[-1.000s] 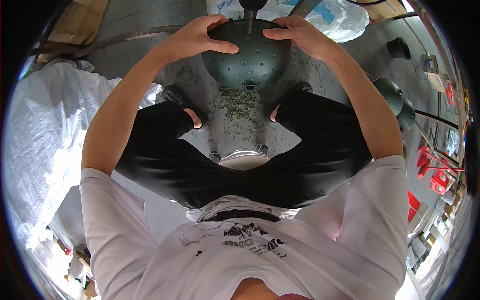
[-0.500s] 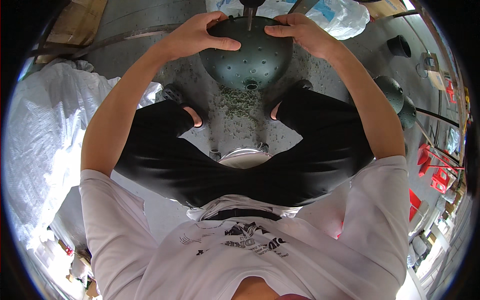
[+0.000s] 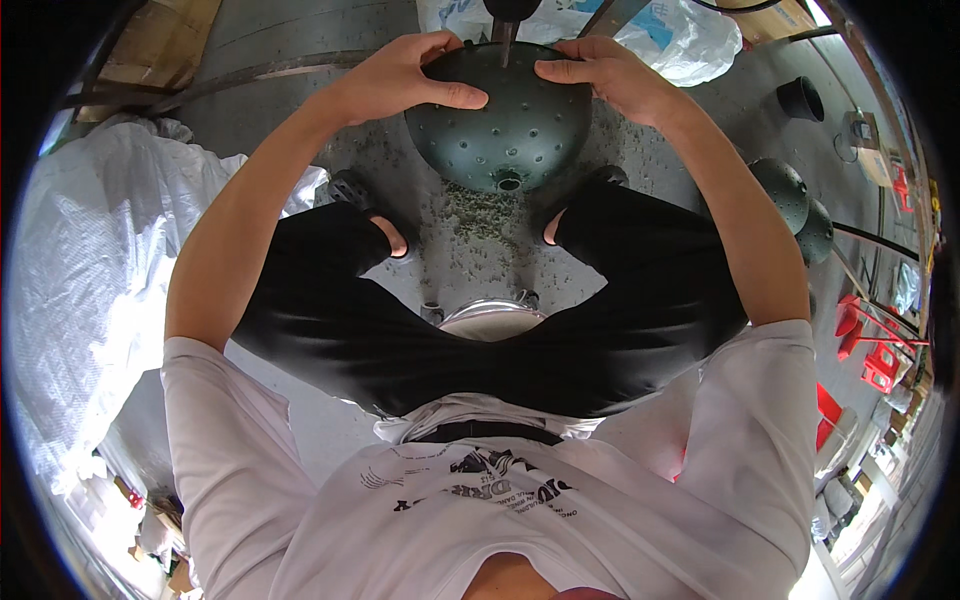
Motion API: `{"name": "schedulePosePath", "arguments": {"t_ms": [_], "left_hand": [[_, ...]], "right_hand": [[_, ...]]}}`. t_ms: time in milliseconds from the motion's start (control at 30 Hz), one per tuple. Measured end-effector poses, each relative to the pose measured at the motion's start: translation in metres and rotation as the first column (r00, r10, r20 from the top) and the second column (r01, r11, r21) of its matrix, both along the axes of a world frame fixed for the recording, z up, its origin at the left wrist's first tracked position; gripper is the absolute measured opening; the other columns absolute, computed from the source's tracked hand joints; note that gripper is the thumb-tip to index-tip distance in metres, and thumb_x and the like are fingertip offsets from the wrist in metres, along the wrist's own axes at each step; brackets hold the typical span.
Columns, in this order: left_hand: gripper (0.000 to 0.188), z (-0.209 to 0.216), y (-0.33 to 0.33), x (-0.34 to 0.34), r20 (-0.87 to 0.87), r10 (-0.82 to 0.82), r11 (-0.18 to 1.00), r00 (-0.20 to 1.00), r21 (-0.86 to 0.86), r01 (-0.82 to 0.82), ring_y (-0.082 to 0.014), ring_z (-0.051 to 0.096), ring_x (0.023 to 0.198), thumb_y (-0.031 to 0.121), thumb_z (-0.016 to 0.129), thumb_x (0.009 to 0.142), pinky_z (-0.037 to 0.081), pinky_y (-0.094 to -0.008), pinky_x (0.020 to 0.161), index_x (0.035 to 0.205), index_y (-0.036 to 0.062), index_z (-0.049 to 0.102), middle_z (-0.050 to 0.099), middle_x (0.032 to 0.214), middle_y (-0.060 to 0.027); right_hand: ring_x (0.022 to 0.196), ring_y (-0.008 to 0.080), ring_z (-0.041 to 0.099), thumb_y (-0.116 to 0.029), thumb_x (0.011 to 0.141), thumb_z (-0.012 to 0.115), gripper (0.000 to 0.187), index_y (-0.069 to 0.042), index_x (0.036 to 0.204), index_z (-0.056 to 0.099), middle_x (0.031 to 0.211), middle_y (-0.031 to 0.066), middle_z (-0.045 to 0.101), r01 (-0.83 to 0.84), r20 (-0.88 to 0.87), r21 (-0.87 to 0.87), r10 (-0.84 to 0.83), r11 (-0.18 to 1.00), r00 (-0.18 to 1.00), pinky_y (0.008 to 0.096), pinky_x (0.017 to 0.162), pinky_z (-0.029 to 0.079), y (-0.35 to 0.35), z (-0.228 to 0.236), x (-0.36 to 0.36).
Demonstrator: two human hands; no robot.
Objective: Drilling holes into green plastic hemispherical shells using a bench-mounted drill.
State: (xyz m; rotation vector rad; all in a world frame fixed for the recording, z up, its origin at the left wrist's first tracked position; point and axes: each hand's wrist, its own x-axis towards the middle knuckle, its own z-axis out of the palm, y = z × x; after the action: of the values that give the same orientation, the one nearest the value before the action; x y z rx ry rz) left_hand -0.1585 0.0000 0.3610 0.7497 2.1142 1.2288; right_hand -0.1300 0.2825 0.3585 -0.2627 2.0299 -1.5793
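Observation:
A dark green metal dome (image 3: 500, 135), dotted with small holes and with a short round collar at its near edge, is gripped between both my hands. My left hand (image 3: 405, 80) clasps its left side, thumb lying on top. On the opposite side my right hand (image 3: 615, 80) holds the rim the same way, thumb pointing inward. From above, a narrow drill bit (image 3: 507, 50) under a black chuck (image 3: 512, 8) comes down at the dome's far part. Whether the tip enters a hole is not clear. Fingers under the rim are hidden.
Green shavings (image 3: 485, 220) litter the grey floor between my feet. White woven sheeting (image 3: 110, 270) lies at left, a cardboard box (image 3: 155, 45) behind it. To the right are more green domes (image 3: 780, 190), a black bucket (image 3: 800, 98) and red stools (image 3: 880, 365). Clear plastic (image 3: 690, 40) lies beyond.
The whole view has shifted slightly, so everything sits a little lower. Both hands keep the same grip on the dome, and no clear movement of it against the drill shows.

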Motion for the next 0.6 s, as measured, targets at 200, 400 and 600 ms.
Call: {"name": "schedulePosePath", "arguments": {"t_ms": [200,400,600], "left_hand": [[0.059,0.0015,0.0000,0.0010,-0.047,0.019,0.999,0.999,0.033,-0.018,-0.0179,0.060,0.094,0.039,0.084,0.075,0.045,-0.0309,0.086,0.114,0.0002,0.062,0.065,0.098,-0.0082],[0.061,-0.0011,-0.0002,-0.0025,-0.040,-0.004,1.000,0.999,0.030,0.005,-0.0184,0.060,0.095,0.040,0.084,0.075,0.045,-0.0309,0.087,0.114,-0.0007,0.061,0.065,0.099,-0.0087],[0.062,0.0007,0.0004,-0.0006,-0.041,0.009,0.999,0.999,0.036,-0.008,-0.0190,0.061,0.095,0.041,0.084,0.075,0.046,-0.0313,0.086,0.115,-0.0013,0.062,0.065,0.100,-0.0102]], "right_hand": [[0.099,0.0197,0.064,-0.040,0.087,0.073,0.055,0.006,0.117,0.066,0.104,0.0117,0.070,0.006,0.016,-0.005,-0.006,1.000,1.000,0.0325,0.097,0.044,-0.0022,0.0058,0.0017],[0.099,0.0198,0.064,-0.039,0.087,0.073,0.056,0.005,0.119,0.066,0.106,0.0114,0.070,-0.004,0.026,0.006,0.004,1.000,1.000,0.0322,0.097,0.043,-0.0011,0.0065,0.0001],[0.099,0.0193,0.064,-0.039,0.087,0.073,0.054,0.005,0.117,0.067,0.105,0.0114,0.070,0.016,0.053,-0.023,-0.014,1.000,0.999,0.0322,0.098,0.042,-0.0017,0.0034,0.0001]]}}
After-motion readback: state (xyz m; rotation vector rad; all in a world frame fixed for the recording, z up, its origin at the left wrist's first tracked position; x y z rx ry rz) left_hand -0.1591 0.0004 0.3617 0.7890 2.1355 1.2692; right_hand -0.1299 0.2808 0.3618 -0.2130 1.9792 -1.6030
